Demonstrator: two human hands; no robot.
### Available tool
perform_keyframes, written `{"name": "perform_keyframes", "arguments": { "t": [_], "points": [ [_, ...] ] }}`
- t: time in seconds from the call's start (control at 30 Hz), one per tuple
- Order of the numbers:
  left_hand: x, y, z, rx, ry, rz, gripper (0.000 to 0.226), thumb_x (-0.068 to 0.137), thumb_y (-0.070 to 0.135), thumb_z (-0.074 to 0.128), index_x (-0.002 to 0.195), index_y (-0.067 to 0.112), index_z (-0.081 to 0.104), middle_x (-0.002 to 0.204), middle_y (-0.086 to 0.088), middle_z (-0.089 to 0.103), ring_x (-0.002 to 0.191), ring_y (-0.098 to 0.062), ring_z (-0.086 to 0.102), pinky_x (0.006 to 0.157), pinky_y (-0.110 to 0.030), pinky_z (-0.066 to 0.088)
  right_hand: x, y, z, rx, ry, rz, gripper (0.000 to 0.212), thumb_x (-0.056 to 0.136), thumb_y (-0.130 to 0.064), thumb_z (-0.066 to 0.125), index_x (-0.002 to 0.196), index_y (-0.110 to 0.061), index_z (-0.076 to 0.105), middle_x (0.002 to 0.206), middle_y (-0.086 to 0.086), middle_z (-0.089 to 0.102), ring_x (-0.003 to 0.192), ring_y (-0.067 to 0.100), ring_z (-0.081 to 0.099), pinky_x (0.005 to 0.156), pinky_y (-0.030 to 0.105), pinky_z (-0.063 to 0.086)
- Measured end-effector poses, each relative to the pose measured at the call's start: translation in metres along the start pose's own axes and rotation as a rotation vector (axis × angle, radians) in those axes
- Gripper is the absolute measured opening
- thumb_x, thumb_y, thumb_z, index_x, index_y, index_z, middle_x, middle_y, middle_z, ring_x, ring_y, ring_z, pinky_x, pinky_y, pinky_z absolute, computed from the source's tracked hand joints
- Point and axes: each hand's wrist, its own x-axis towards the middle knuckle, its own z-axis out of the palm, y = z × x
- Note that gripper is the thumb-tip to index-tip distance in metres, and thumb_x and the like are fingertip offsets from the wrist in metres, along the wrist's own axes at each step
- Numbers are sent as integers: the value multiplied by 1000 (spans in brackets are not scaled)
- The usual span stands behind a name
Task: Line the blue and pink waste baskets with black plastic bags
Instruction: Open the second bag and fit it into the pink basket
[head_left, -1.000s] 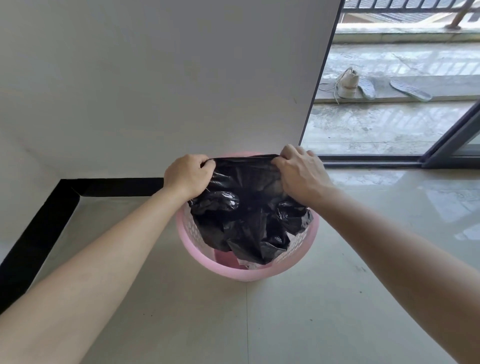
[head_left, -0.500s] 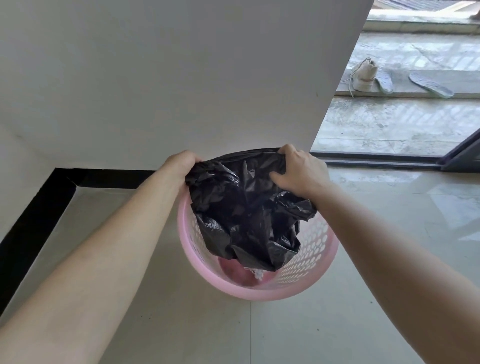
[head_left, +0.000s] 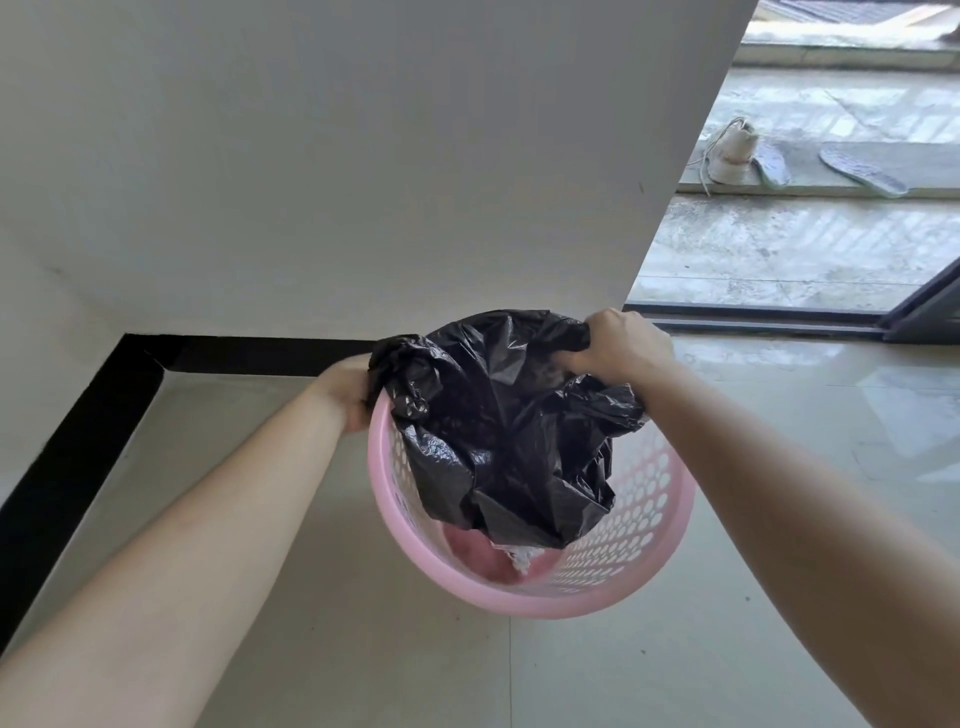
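Tiled floor (head_left: 363, 649), frame centre: pink basket (head_left: 670, 499), light, rigid. Black bag (head_left: 498, 415), thin, slippery, crumpled inside; hem best pinched. Left hand (head_left: 349, 392) and right hand (head_left: 621, 345) each clench its hem.

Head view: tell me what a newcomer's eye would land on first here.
First, the crumpled glossy black plastic bag at centre, hanging into the round perforated pink plastic basket on the pale tiled floor. The left hand grips the bag at the basket's left rim, and the right hand pinches its far edge. Beyond the doorway at upper right lies a white shoe.
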Motion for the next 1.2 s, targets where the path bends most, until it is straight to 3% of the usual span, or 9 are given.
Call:
{"name": "perform_keyframes", "arguments": {
  "t": [0.13,0.23,0.33,0.57,0.73,0.87,1.03,1.1,1.2],
  "points": [
    [-6,27,5,260,242,359,10,84,22,57,77,18,63,82,-4,61,72,-18,59,67,-30,46,-6,5,4,-41,94,39,46,81,-57,67,75,-13,52,70,3,52,71,26,51,57,30,36],
    [-18,37,14,671,309,620,38,79,67,58,87,33,74,87,20,71,84,5,62,74,-18,43,-12,6,6,-39,120,62,43,83,-52,68,78,-11,54,62,1,41,70,27,50,57,31,37],
    [-25,28,20,1014,384,692,20,78,50,72,90,34,75,91,17,72,85,-4,64,74,-22,45,-16,7,4,-45,111,76,39,86,-46,68,81,-8,56,65,4,48,70,28,50,57,32,37],
    [-29,20,15,500,500,524,30,82,-12,44,77,6,67,81,-11,70,59,-19,71,50,-29,58,-20,26,-1,-44,109,165,33,89,-32,67,91,-9,43,83,12,54,76,30,49,60,36,40],
    [-29,-2,-4,1150,471,509,29,81,-6,51,64,13,63,63,-6,61,68,-31,60,55,-31,47,-23,33,-8,-61,48,161,37,85,-43,68,88,-10,51,73,6,49,75,29,51,59,34,40],
    [-27,-16,2,903,270,97,21,86,10,47,96,10,66,92,-9,67,86,-26,58,60,-28,48,-27,31,1,-69,111,160,27,87,-29,66,88,-8,51,68,4,45,73,29,51,59,34,39],
    [-41,10,22,714,862,773,27,86,9,40,106,12,58,117,-8,58,104,-29,53,79,-35,42,-28,28,5,-41,138,184,24,89,-21,63,91,-8,44,78,8,50,76,29,49,62,36,39],
    [-45,19,27,1094,642,1065,34,90,22,46,120,12,57,124,-8,58,114,-30,49,90,-36,40,-27,27,4,-46,124,191,23,88,-19,63,92,-8,44,81,10,50,79,29,49,64,36,39],
    [-46,13,32,1617,294,1020,47,90,21,57,137,18,51,120,-7,61,115,-29,49,88,-41,45,-26,27,4,-43,109,193,24,88,-20,65,99,-5,50,84,11,50,89,33,56,65,36,38]
  ]
}}
